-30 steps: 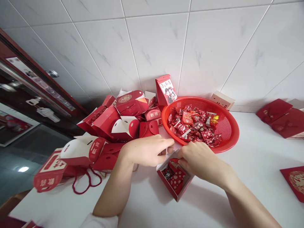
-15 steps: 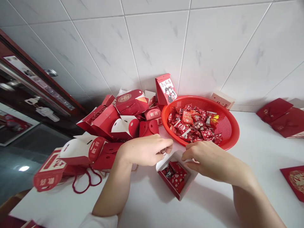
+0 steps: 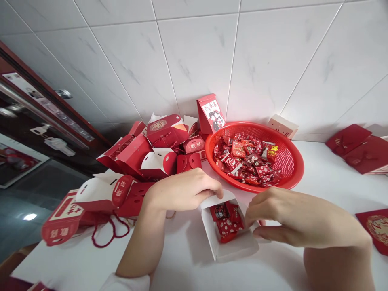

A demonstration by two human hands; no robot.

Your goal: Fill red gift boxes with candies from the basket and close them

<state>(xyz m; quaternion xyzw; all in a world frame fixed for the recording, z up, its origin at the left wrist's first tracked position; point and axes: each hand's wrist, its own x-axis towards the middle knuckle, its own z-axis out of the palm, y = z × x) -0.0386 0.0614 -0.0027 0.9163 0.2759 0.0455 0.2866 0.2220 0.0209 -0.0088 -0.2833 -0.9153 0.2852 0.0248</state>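
Judgement: best handled with light, even fingertip support, since thin card walls may buckle; keep the opening upward. Left hand (image 3: 189, 190) curls at the far flap of the open box (image 3: 233, 254), right hand (image 3: 287, 218) half-closed at its right side; firm pinch: cannot tell for either. Box sits near the red basket (image 3: 292, 161); both contain wrapped sweets (image 3: 227, 224).

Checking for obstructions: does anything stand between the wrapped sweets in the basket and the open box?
Yes: the near rim of the basket, then the back flap of the box, with the left hand on it. The right hand is beside the box.
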